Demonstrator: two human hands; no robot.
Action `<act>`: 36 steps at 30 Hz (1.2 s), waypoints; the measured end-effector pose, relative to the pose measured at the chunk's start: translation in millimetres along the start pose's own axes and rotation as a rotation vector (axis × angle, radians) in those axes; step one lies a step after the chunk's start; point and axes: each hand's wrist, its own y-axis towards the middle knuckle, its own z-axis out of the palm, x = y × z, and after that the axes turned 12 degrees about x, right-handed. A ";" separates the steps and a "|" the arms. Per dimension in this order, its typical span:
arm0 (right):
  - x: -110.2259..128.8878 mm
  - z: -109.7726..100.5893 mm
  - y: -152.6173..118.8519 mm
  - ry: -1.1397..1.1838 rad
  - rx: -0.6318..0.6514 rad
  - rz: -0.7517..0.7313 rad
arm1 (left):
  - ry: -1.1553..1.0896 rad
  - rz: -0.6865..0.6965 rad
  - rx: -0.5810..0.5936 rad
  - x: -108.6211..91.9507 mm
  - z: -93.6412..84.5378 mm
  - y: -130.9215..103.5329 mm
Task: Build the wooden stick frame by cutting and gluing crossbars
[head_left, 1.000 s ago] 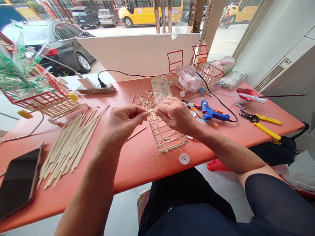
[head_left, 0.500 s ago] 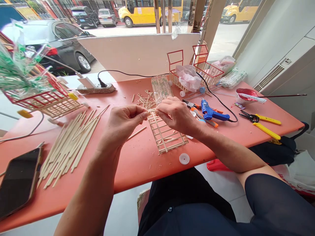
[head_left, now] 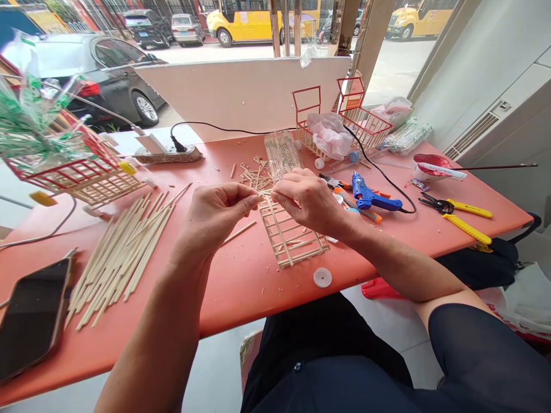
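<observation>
My left hand [head_left: 221, 212] and my right hand [head_left: 303, 198] nearly meet over the far end of a wooden stick frame [head_left: 280, 229]. Thumb and fingers of both are pinched on a short pale wooden stick [head_left: 266, 193], of which only a small part shows between them. Flat on the table below lies the frame, a ladder-like grid of thin sticks; my right hand covers part of its far right side. Whether the held stick touches the frame I cannot tell.
On the orange table [head_left: 232, 292] lie long sticks [head_left: 124, 258], a phone [head_left: 37, 310], a blue glue gun [head_left: 372, 195], yellow-handled pliers [head_left: 460, 218] and a white disc [head_left: 322, 277]. Stick-built carts [head_left: 81, 180] stand left and back right. A power strip [head_left: 167, 155] sits behind.
Both hands keep the same pinch above the frame, with hardly any visible movement. The things on the table stay where they were.
</observation>
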 end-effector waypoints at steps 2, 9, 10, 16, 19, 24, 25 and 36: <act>0.0 0.1 0.1 -0.006 -0.004 -0.004 | -0.002 -0.001 -0.001 -0.1 0.2 0.0; -0.1 0.1 -0.1 -0.009 -0.010 -0.012 | 0.005 -0.010 0.008 -1.1 0.1 -1.0; -0.1 0.1 -0.2 -0.010 -0.011 -0.013 | 0.007 -0.011 0.008 -1.1 -0.1 -1.2; -0.4 0.7 -0.4 -0.014 -0.019 -0.018 | 0.005 -0.009 0.009 0.1 -0.4 -1.1; -0.3 0.8 -0.4 -0.016 -0.016 -0.020 | 0.001 -0.011 0.009 0.7 -0.1 -0.8; 0.1 0.9 -0.3 -0.024 -0.017 -0.022 | 0.005 -0.015 0.007 0.4 0.0 -0.3; 0.1 0.9 -0.3 -0.023 -0.016 -0.022 | 0.008 -0.014 0.009 0.6 -0.2 -0.2; -0.4 1.4 -0.5 -0.035 -0.027 -0.030 | 0.003 -0.029 0.004 3.3 -0.8 0.1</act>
